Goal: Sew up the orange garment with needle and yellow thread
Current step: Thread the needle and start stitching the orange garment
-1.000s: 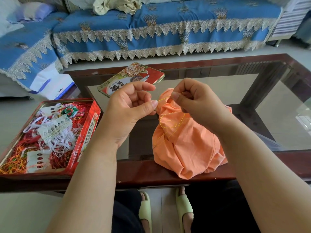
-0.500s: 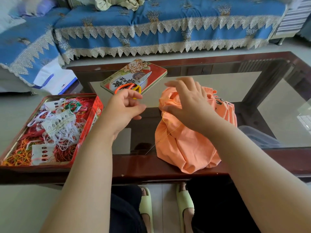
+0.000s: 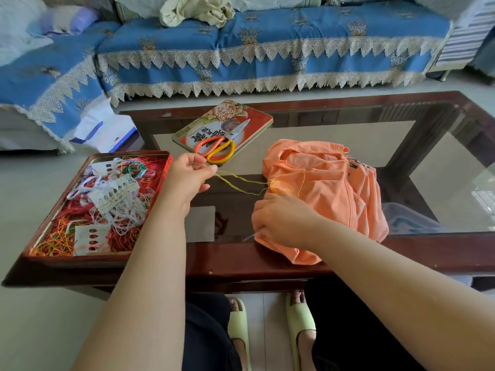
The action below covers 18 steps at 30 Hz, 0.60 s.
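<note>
Orange is the colour of the soft, crumpled cloth garment (image 3: pixel 329 188) you are mending, and it is lying in a heap on the dark wooden table with the glass top (image 3: pixel 267 261), near the front edge. Your left hand (image 3: pixel 187 178) is pinching the end of the thin yellow thread (image 3: pixel 241 183) and holding it out to the side. The thread is running from those fingers across to a small loose tangle on the garment. Your right hand (image 3: pixel 281 223) is resting on the near side of the cloth with its fingers curled down into it, gripping a fold. A thin pale line is poking out just beside that hand; it may be the needle, but I cannot tell.

I think you are only partway: the thread is in the cloth, but it is still loose and uncut.

Counting now: one garment, one pair of orange-and-yellow-handled scissors (image 3: pixel 222 147) on one flat red tin lid (image 3: pixel 257 116), and one open red tin of mixed threads (image 3: pixel 93 204).
</note>
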Tool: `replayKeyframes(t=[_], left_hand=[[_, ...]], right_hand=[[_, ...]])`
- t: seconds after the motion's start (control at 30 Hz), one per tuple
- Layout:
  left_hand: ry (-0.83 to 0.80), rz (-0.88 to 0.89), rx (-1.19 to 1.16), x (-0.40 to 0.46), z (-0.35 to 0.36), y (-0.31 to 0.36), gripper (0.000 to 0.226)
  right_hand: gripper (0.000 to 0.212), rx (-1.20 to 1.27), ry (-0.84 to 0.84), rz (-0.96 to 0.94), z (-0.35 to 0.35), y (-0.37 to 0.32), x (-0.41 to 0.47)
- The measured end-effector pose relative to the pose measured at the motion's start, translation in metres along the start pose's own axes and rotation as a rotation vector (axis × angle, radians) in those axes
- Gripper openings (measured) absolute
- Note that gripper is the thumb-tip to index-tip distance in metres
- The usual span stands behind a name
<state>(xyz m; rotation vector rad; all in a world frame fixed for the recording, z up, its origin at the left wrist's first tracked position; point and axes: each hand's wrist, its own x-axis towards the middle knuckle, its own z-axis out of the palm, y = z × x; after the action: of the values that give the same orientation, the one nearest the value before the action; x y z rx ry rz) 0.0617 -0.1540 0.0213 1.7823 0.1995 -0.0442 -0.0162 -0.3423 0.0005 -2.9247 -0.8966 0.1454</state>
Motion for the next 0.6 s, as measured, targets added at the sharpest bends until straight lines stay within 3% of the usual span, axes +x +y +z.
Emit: replayKeyframes(t=[0.13,0.23,0.3,0.37,0.6], left_hand=[[0.112,-0.051,-0.009,0.009,-0.008,-0.013,0.02],[0.204,0.009,0.176,0.009,-0.008,-0.021,0.019],[0.248,0.049,0.293,0.009,-0.004,-0.028,0.015],[0.258,0.068,0.345,0.008,-0.001,-0.034,0.013],[0.31,0.048,0.306,0.004,0.007,-0.036,0.013]], right_hand=[[0.007,0.759,0.329,0.244,-0.026,0.011,-0.013],[0.013,1.254,0.637,0.441,-0.054,0.021,-0.028],[0.015,1.469,0.736,0.591,-0.065,0.033,-0.034],[0.011,1.554,0.811,0.636,-0.072,0.045,-0.041],[0.01,1.497,1.005,0.587,-0.101,0.064,-0.054]])
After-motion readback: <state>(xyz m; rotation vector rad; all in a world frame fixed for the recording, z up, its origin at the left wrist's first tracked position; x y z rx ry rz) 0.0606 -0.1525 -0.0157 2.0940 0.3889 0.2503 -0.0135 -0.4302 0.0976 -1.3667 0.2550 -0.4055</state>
